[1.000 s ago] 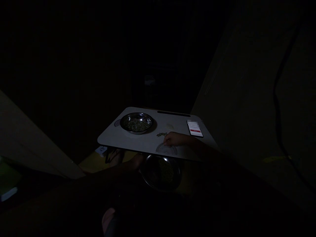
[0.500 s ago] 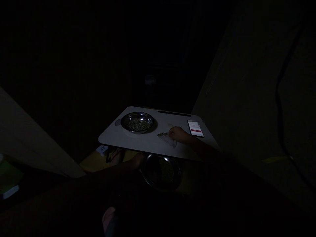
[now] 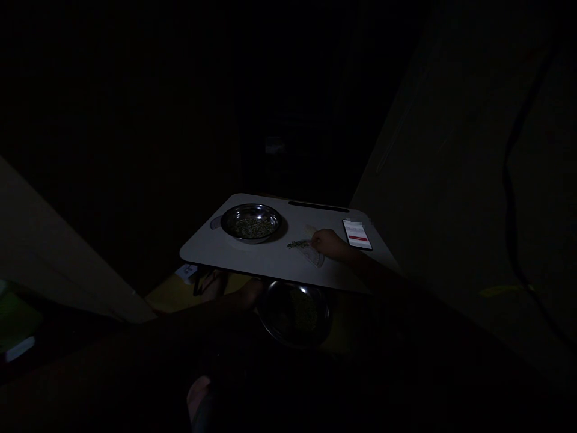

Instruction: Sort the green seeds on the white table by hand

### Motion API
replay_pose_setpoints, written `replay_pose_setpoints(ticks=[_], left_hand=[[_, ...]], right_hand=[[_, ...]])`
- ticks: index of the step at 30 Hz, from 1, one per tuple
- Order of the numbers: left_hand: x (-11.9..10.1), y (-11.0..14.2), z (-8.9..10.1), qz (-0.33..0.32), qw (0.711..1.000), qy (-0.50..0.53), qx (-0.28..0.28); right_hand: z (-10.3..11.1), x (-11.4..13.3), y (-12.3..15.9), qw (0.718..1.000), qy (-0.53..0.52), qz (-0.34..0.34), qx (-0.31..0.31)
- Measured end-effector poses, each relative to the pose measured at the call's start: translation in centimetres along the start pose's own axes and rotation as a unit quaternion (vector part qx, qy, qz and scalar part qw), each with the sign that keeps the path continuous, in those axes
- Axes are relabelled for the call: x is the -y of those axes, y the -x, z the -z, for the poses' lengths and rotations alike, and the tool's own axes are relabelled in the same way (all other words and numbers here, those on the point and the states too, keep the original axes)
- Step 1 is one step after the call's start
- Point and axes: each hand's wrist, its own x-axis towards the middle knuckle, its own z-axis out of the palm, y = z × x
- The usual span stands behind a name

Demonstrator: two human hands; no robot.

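Right hand [image 3: 330, 242] pinches a clear scraper [image 3: 314, 257] beside loose seeds [image 3: 297, 244]; left hand [image 3: 252, 294] grips a bowl [image 3: 295, 313] under the table [image 3: 252, 255] edge.

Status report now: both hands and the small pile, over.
Right hand on small green pile, grip unclear. Left hand at rim of lower steel bowl below tray table. Nothing between; phone beside right hand.

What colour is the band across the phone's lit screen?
Red, on a white screen: the phone lies on the tray table, clearest in the head view.
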Motion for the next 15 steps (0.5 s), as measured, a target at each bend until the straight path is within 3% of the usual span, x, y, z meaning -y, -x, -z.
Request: replay_pose_setpoints(ticks=[6, 15], left_hand=[[-0.3, 0.4, 0.0, 0.033, 0.999, -0.002, -0.004], [1.5, -1.6, 0.2, 0.006, 1.0, 0.01, 0.026]], right_hand=[[0.0, 0.4, 0.0, 1.0, -0.018, 0.007, -0.009], [0.0, 0.5, -0.1, 1.0, -0.02, 0.008, -0.003]])
